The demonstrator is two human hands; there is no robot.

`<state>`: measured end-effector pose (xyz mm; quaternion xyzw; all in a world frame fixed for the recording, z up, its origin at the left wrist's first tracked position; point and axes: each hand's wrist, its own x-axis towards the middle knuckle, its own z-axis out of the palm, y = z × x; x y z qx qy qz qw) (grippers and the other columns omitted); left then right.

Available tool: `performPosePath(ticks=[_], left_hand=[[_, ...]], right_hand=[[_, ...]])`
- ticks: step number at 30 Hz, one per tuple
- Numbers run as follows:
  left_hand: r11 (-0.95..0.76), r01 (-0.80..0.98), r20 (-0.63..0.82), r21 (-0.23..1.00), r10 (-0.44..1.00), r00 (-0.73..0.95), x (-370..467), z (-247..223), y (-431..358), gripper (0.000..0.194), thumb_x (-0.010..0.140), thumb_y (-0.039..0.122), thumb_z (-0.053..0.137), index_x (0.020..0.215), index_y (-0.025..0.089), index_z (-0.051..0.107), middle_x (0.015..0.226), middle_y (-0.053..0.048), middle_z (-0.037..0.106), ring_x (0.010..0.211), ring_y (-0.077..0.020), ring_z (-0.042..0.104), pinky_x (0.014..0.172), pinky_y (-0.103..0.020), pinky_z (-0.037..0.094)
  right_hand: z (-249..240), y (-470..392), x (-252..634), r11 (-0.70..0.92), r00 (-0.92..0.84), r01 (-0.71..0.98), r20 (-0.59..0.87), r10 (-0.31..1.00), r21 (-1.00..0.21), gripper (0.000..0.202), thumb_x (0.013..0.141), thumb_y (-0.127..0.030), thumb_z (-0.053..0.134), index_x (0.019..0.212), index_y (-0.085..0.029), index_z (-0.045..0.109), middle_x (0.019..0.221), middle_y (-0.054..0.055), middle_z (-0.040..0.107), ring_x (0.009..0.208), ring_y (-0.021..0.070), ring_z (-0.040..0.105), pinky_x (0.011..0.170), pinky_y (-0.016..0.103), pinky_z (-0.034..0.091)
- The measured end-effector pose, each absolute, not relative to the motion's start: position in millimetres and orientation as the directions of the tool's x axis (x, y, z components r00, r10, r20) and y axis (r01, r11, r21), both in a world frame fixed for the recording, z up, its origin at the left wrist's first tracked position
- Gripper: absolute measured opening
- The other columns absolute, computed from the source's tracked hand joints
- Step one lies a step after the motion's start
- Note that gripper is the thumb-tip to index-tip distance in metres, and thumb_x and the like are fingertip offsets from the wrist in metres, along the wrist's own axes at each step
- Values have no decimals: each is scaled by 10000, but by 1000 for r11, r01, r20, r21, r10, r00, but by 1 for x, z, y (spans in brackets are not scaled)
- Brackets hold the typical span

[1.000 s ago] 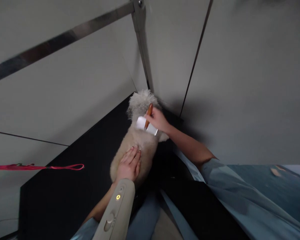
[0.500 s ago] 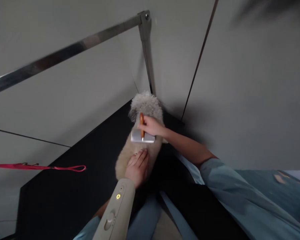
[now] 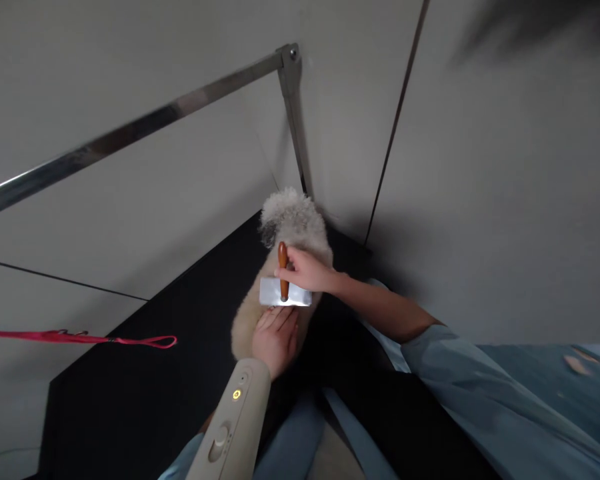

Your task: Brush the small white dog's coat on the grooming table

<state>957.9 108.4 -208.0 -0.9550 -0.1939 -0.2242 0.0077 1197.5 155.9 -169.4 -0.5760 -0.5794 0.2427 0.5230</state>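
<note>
A cream-coloured, curly-headed dog [image 3: 296, 217] is on a black table [image 3: 190, 313], its back toward me. My right hand [image 3: 305, 268] is closed around the brown wooden handle of a slicker brush [image 3: 270, 291], whose wide metal head lies against the dog's back. Just below it, my left hand [image 3: 276, 340] rests flat on the dog's lower back, fingers stretched forward, their tips close to the brush head. The bristles face down and are hidden.
A beige device [image 3: 233, 427] with a lit yellow button covers my left forearm from view. A metal grooming arm [image 3: 180, 107] crosses above the table. At the left hangs a pink leash [image 3: 140, 341]. Grey walls [image 3: 505, 200] meet behind the dog.
The slicker brush in my right hand has moved down the dog's back toward my left hand, its head tilting to show more of its metal back. My left hand stays in place.
</note>
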Motion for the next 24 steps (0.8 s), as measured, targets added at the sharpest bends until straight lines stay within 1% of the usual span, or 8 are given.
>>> performPosePath(ticks=[1, 4, 5, 9, 13, 17, 21, 24], left_hand=[[-925, 375, 434, 64, 364, 824, 957, -208, 109, 355, 965, 179, 500, 1255, 171, 704, 1324, -125, 694, 1224, -301, 660, 1009, -491, 559], [-935, 351, 441, 52, 337, 832, 956, -208, 109, 383, 965, 184, 500, 1297, 169, 691, 1349, -124, 679, 1254, -298, 642, 1036, -490, 540], [-941, 333, 440, 58, 324, 838, 955, -207, 109, 396, 964, 184, 501, 1316, 175, 681, 1347, -120, 681, 1262, -294, 636, 1049, -492, 532], [-963, 259, 431, 77, 267, 862, 954, -204, 106, 400, 959, 180, 499, 1318, 180, 675, 1313, -112, 700, 1264, -289, 634, 1066, -500, 528], [-952, 301, 386, 59, 300, 872, 953, -205, 101, 393, 977, 189, 465, 1295, 223, 693, 1341, -86, 687, 1296, -288, 614, 1075, -499, 532], [-957, 266, 366, 114, 289, 885, 953, -207, 100, 398, 969, 184, 474, 1299, 203, 695, 1305, -104, 706, 1286, -303, 620, 1074, -512, 528], [-972, 224, 374, 65, 232, 898, 954, -206, 100, 392, 961, 174, 476, 1276, 175, 709, 1337, -112, 688, 1300, -311, 607, 1080, -514, 518], [-990, 142, 419, 12, 133, 898, 954, -208, 99, 363, 965, 175, 492, 1246, 169, 722, 1281, -102, 720, 1230, -273, 658, 1059, -458, 539]], right_hand=[[-170, 155, 1197, 206, 216, 416, 317, 924, -885, 177, 834, -337, 704, 842, -238, 557, 745, 6, 637, 709, 191, 625, 663, 319, 476], [-169, 152, 1197, 123, 473, 476, 372, 799, -871, 129, 865, -310, 667, 862, -232, 564, 756, 25, 636, 745, 212, 633, 702, 350, 493], [-168, 151, 1197, 136, 483, 477, 388, 785, -868, 127, 870, -314, 670, 882, -233, 573, 771, 34, 648, 764, 222, 642, 719, 361, 500], [-164, 145, 1191, 202, 214, 402, 307, 927, -893, 169, 836, -329, 725, 870, -239, 586, 779, 26, 676, 738, 225, 659, 682, 350, 505], [-155, 142, 1187, 103, 453, 501, 362, 815, -859, 152, 869, -319, 674, 885, -224, 556, 775, 38, 642, 795, 232, 648, 706, 338, 475], [-147, 140, 1180, 203, 136, 519, 314, 939, -831, 209, 836, -351, 705, 834, -226, 537, 709, -6, 630, 679, 174, 609, 637, 290, 433], [-143, 141, 1178, 93, 395, 549, 356, 847, -831, 143, 882, -309, 647, 859, -222, 535, 702, 10, 631, 668, 180, 600, 636, 305, 428], [-146, 138, 1175, 213, 177, 493, 337, 925, -843, 194, 860, -359, 689, 872, -226, 548, 718, 0, 655, 656, 173, 616, 615, 292, 435]])
